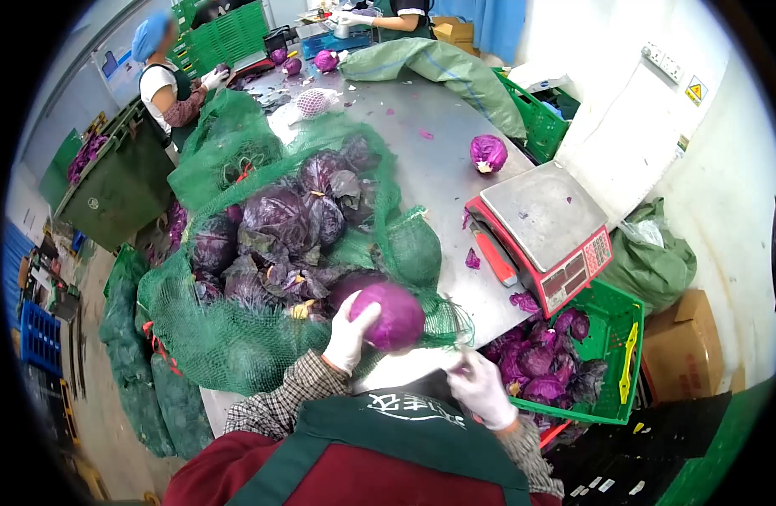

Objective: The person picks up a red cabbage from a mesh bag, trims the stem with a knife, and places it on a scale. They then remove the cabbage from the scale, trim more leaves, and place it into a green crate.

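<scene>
Gloved in white, my left hand [351,335] holds a bright purple cabbage [389,316] at the front edge of the metal table [443,202]. My right hand [482,388], also gloved, is to the right of that cabbage, apart from it, with its fingers curled; what they hold, if anything, is too blurred to tell. Behind my left hand lies a green mesh sack [270,337], opened around several dark cabbages [274,219] with loose outer leaves. Near my right hand, a green crate [611,337] contains purple leaves [539,363].
A red scale [544,228] stands at the right, an orange-handled tool [493,257] beside it. One trimmed cabbage [488,153] sits behind the scale. Two people work at the far end, one in a blue cap [149,35]. A green bin [118,190] stands left; a carton [683,346] is right.
</scene>
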`<act>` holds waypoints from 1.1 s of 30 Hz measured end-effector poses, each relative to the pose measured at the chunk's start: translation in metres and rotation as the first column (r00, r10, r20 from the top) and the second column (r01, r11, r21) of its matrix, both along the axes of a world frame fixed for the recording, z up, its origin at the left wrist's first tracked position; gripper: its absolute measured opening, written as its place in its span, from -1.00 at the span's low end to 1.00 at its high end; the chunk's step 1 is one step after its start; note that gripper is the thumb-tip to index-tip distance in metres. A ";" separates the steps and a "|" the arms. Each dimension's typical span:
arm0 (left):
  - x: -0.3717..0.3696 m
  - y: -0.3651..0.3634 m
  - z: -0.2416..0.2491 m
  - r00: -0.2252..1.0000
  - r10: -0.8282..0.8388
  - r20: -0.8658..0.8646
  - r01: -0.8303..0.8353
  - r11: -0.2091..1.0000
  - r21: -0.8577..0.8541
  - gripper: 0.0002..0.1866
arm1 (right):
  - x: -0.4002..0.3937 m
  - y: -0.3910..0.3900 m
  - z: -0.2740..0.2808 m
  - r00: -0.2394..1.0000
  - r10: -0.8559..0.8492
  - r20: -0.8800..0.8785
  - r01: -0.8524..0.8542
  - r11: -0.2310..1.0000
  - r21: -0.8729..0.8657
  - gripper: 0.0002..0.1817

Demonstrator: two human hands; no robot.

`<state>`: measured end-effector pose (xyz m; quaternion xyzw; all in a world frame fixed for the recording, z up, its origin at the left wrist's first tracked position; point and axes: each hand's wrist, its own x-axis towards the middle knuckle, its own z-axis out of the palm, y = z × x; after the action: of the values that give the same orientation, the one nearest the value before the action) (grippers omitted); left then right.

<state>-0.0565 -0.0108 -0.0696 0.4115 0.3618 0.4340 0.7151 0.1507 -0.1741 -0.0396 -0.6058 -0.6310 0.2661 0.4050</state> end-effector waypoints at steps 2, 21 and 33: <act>-0.002 0.004 0.008 0.957 0.060 0.283 0.017 0.964 -0.265 -0.38 | 0.021 -0.024 0.037 0.929 -0.209 -0.305 0.130 0.957 -0.259 -0.71; 0.015 -0.015 0.043 0.984 0.115 0.138 -0.146 0.960 0.241 -0.18 | -0.037 0.054 0.036 0.980 -0.145 -0.139 0.191 0.888 0.418 -0.79; 0.013 -0.001 0.065 0.828 -0.279 0.486 0.319 0.948 0.000 -0.02 | -0.008 0.010 0.069 0.914 -0.346 -0.212 0.356 0.934 0.009 -0.53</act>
<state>-0.0435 -0.0123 -0.0044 0.3132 0.1214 0.3900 0.8574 0.1427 -0.1646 0.0292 -0.6685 -0.4726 0.2354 0.5238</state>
